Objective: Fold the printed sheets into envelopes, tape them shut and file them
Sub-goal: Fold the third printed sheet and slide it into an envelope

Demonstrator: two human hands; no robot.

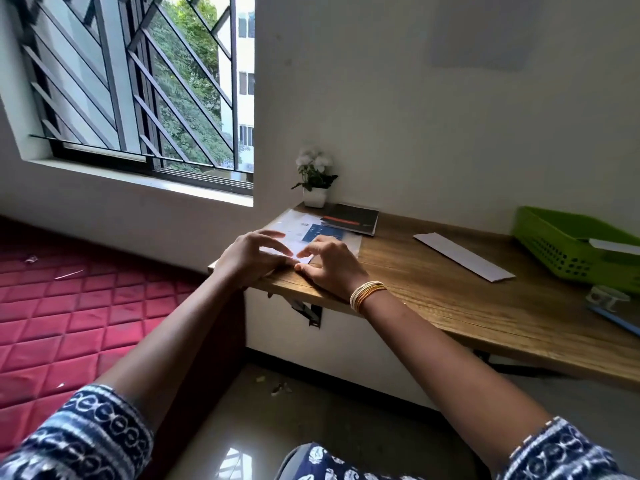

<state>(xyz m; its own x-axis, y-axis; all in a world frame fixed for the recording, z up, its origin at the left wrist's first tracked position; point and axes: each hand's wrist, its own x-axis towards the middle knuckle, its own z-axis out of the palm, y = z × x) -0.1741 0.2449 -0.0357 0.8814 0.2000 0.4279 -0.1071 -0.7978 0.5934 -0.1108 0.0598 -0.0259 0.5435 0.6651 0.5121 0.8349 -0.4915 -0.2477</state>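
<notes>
both hands are working at the left end of the wooden surface (433, 292), near the corner under the window. the left hand (247, 252) and the right hand (330, 263) are bending over a printed sheet (304, 239), and the fingertips of each are curling down onto its near edge, pinching the white paper where the two hands are meeting. the sheet is lying flat on a small stack, its long axis running away from the person toward the wall, with a blue printed block showing beyond the fingers. a folded envelope (462, 256) is lying further right on the surface, its long axis slanting from the wall side down toward the green basket (554, 249), which is holding another white sheet. a dark notebook (349, 218) is sitting beside a small potted plant (315, 178) at the back.
</notes>
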